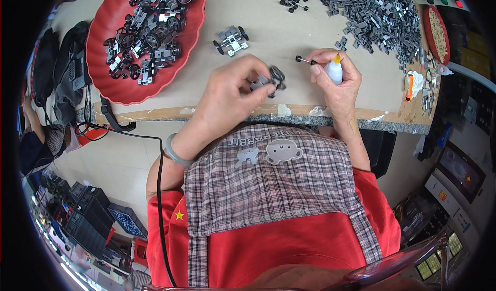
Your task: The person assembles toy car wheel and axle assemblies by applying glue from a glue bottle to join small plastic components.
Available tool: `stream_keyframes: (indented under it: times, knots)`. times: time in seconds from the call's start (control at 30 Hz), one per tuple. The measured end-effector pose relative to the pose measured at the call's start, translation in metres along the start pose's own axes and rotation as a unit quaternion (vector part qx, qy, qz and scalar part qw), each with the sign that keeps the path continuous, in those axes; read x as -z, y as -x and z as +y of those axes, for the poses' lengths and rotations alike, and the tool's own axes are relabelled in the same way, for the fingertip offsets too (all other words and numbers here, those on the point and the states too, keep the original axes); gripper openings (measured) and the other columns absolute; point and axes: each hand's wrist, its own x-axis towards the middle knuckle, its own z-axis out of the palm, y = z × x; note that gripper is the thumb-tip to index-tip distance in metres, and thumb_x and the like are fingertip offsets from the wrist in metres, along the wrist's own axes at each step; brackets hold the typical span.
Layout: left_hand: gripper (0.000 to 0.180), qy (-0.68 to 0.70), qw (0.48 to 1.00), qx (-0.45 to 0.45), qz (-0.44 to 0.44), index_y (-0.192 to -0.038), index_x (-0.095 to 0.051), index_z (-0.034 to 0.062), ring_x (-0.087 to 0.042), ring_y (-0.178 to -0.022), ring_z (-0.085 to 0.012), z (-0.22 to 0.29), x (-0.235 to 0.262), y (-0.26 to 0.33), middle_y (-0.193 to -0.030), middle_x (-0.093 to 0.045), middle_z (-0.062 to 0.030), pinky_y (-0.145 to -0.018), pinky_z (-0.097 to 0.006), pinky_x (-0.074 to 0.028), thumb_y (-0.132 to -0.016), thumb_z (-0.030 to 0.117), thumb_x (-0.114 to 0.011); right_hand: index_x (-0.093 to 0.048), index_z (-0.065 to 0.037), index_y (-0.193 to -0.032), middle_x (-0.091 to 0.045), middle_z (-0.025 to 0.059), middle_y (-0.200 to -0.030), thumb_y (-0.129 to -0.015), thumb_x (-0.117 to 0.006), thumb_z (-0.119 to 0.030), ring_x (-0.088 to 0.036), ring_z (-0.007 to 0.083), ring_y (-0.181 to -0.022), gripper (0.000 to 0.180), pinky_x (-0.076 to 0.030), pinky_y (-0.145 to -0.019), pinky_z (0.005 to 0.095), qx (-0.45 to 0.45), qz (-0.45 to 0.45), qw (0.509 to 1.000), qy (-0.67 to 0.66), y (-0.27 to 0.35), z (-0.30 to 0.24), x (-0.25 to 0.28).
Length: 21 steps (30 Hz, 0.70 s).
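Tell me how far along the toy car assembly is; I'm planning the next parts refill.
Done: the red tray holds many wheeled chassis, and one finished chassis lies on the table. In hand: the left hand holds a wheeled part; the right hand holds an axle and a glue bottle. Left: a big grey parts pile.

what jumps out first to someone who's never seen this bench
The big red tray at the table's left, loaded with small grey wheeled chassis. Near the front edge, the left hand holds one such chassis, while the right hand grips a small white glue bottle and a wheel axle.
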Motion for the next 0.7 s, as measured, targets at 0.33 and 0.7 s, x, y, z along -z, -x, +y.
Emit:
stream_keyframes:
  times: [0.33, 0.7]
  knots:
    - [0.041, 0.359, 0.930, 0.064, 0.043, -0.125, -0.050, 0.0020, -0.065, -0.098, -0.0224, -0.001, -0.007, -0.010, -0.104, -0.062, -0.0096, -0.081, -0.031, -0.054, -0.086, 0.000, -0.060, -0.060, -0.001, -0.093, -0.065, 0.0121, -0.097, -0.077, -0.067, 0.006, -0.063, 0.0155, -0.089, 0.019, -0.050, -0.079, 0.0271, 0.064, -0.011, 0.998, -0.004, 0.001, -0.013, -0.017]
    - [0.032, 0.341, 0.937, 0.047, 0.063, -0.115, -0.053, 0.0034, -0.061, -0.081, -0.0114, -0.002, -0.017, -0.012, -0.097, -0.061, -0.0053, -0.074, -0.025, -0.050, -0.086, 0.001, -0.064, -0.065, -0.003, -0.086, -0.062, 0.0111, -0.100, -0.065, -0.073, 0.003, -0.062, 0.0187, -0.086, 0.023, -0.051, -0.072, 0.0280, 0.193, 0.026, 0.972, 0.131, -0.002, -0.012, -0.025]
